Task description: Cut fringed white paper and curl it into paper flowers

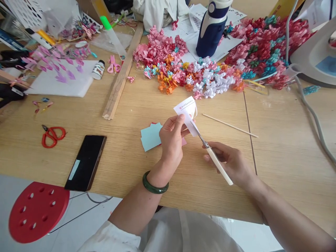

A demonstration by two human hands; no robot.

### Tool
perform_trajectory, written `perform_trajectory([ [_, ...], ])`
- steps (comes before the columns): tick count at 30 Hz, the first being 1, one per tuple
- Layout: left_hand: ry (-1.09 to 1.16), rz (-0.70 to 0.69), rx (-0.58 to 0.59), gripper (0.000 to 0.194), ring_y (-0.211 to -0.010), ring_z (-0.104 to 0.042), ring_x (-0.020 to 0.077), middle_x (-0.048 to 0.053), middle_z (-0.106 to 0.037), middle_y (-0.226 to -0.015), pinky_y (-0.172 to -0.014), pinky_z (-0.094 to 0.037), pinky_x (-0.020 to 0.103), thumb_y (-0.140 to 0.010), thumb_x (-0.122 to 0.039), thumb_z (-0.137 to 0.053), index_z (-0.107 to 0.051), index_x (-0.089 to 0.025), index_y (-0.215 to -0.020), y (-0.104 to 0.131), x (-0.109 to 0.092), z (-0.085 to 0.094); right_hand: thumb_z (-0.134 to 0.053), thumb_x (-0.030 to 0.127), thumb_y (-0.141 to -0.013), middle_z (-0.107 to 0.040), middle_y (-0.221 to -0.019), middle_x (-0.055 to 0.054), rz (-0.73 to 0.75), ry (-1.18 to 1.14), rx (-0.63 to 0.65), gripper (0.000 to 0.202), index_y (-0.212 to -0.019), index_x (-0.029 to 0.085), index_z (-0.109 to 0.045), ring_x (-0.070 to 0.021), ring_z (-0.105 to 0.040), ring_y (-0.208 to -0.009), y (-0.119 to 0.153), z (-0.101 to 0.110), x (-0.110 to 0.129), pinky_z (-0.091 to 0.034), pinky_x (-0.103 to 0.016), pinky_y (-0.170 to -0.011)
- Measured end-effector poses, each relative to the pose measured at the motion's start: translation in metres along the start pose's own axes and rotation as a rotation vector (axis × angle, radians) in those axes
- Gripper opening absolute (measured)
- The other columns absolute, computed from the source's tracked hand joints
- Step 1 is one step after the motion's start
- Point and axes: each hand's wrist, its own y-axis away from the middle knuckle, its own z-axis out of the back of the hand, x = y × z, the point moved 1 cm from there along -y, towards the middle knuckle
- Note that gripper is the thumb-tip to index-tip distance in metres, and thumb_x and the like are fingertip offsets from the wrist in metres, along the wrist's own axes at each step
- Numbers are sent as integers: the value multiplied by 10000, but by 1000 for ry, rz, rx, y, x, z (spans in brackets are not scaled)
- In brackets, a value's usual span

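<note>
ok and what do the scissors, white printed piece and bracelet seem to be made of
Scissors: likely metal blades, by their grey sheen; smooth cream handle, probably plastic.
White printed piece: matte paper or thin card, by its thin, flat sheet.
Bracelet: glossy, with highlights on dark green; perhaps jade, though glass or plastic could match.

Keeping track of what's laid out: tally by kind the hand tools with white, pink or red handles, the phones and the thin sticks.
White-handled scissors, in the right hand: 1
Pink scissors, beside the wooden strip: 1
Red-handled tool: 1
Phone: 1
Thin stick: 1
Total: 5
</note>
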Motion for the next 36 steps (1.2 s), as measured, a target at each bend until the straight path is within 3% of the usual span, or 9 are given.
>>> perform_trajectory([
  [9,12,17,0,335,-856,-746,204,71,-770,-920,-726,-570,299,-747,-466,-784,-665,-174,-859,1,0,-1,-711,576,-792,-494,-621,31,-1,-11,-32,440,-936,160,-700,-70,-315,-482,1,-1,0,-285,-229,-399],
  [24,-36,33,25,313,-830,-739,197,70,-766,-916,-702,-562,291,-767,-468,-756,-655,-175,-816,7,3,-4,-711,559,-810,-504,-636,30,8,-25,-23,454,-1041,168,-693,-96,-420,-517,0,0,-1,-379,-235,-439],
  [36,-42,57,36,300,-818,-714,167,70,-756,-930,-683,-529,247,-806,-480,-708,-682,-184,-847,5,4,-4,-713,496,-822,-434,-621,44,35,-40,-47,366,-973,163,-703,-75,-308,-510,1,-1,-4,-276,-230,-433],
])
